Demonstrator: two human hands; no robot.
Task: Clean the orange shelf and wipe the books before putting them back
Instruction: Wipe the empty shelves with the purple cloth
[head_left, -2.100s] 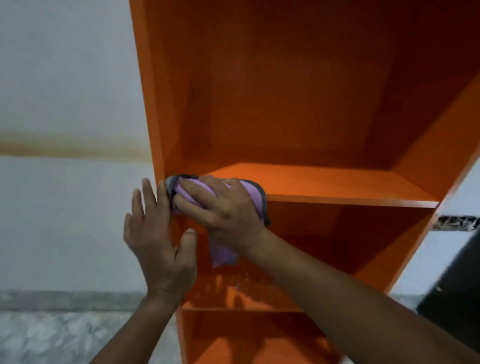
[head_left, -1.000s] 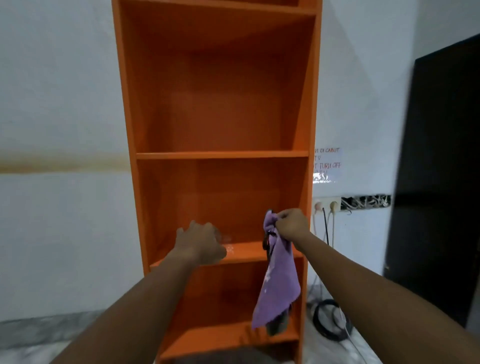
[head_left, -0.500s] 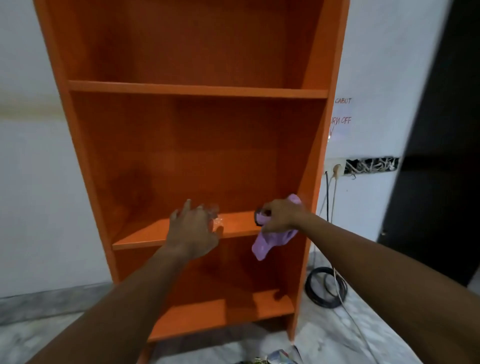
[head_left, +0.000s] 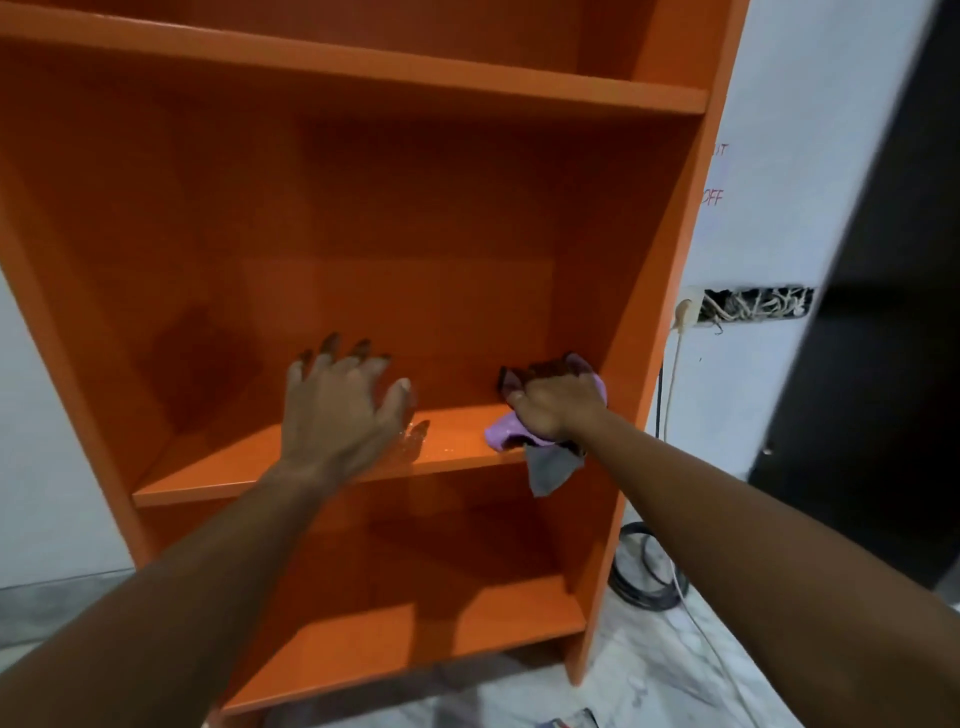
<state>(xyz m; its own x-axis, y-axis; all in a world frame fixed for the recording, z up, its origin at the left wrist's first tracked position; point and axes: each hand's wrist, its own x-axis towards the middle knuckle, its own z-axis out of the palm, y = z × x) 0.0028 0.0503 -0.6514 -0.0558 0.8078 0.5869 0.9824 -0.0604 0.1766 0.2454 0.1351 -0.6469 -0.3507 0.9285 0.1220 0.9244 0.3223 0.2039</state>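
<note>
The orange shelf (head_left: 363, 218) stands against a white wall, and its compartments hold no books. My right hand (head_left: 558, 408) grips a bunched purple cloth (head_left: 503, 432) with a grey underside at the right end of a middle board (head_left: 234, 465); a corner of the cloth hangs over the board's front edge. My left hand (head_left: 340, 402) is over the middle of the same board with its fingers spread. A small wet patch glistens on the board between the two hands.
A dark door (head_left: 872, 322) stands to the right. A wall socket (head_left: 685, 312) with a white cable and a coil of black cable (head_left: 647, 571) lie beside the shelf's right foot. Something colourful (head_left: 569, 722) lies on the marble floor at the bottom edge.
I have come closer and lower, from the upper board to this middle one. My right hand has pushed the cloth deeper into the right end; my left hand has spread its fingers.
</note>
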